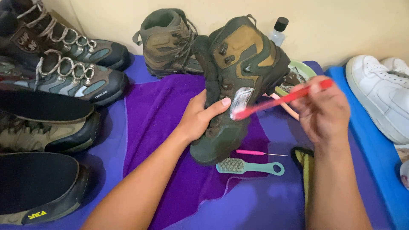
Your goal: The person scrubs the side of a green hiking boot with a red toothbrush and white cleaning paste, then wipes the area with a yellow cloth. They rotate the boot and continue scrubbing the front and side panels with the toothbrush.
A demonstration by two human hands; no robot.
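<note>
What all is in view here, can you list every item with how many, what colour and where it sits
Hiking boot: 1, olive green and tan, held up at centre.
Brush: 1, red handle, foamy bristles against the held boot's side.
Second boot: 1, olive, standing by the wall behind.
Laced boots: 2, grey and teal, upper left.
Other shoes: about 3, dark, down the left edge.
White sneakers: 2, right edge.
Teal brush: 1, lying on the cloth below the boot.
Pink pick: 1, thin, just above the teal brush.
Purple cloth: 1, spread under the work.
Bottle: 1, clear with black cap, by the wall.
Left hand: grips the held boot.
Right hand: holds the red brush.
</note>
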